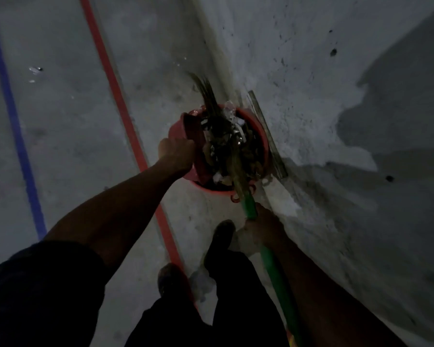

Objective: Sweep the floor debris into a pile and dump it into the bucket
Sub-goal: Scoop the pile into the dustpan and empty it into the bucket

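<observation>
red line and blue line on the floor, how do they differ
The red line runs close beside the bucket and on between the person's shoes; the blue line lies far off at the left edge. The red line reaches the dark trousers; the blue line ends short. Both are straight stripes slanting alike.

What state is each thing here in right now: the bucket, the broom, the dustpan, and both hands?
bucket: upright beside the wall, heaped with debris.
broom: bristles lying over the bucket, tips past its far rim.
dustpan: red, tilted over the bucket's left rim.
left hand: grips the dustpan.
right hand: grips the broom's green handle.
</observation>
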Available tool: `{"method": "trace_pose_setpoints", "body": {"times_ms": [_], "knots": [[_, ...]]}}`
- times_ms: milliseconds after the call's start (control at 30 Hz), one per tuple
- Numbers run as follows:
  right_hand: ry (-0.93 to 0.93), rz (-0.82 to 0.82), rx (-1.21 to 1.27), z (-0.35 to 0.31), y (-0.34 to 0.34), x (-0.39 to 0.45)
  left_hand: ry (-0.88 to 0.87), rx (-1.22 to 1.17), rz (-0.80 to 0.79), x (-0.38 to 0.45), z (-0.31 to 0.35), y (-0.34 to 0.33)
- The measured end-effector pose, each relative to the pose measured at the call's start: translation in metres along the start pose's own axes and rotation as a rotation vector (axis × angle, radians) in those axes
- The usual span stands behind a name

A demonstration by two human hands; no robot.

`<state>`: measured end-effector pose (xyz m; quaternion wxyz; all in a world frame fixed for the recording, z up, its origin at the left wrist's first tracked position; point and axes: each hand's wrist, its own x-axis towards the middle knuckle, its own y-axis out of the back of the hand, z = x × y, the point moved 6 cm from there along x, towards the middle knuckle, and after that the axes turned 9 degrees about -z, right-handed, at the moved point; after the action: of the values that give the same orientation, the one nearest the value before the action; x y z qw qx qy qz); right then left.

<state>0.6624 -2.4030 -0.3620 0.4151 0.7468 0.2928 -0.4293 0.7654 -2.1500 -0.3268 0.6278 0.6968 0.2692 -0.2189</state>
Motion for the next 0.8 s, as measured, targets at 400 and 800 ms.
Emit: {"method": "trace_pose_setpoints", "body": {"times_ms": [400, 800], "knots": [[0.013, 0.338, -0.36, 0.008, -0.052, -0.137, -0.004, -0.162, 0.164, -0.121, -0.056, -0.016], [0.203, 0.21, 0.429, -0.013, -0.098, -0.186, -0.034, -0.44, 0.182, -0.23, -0.101, -0.056]]}}
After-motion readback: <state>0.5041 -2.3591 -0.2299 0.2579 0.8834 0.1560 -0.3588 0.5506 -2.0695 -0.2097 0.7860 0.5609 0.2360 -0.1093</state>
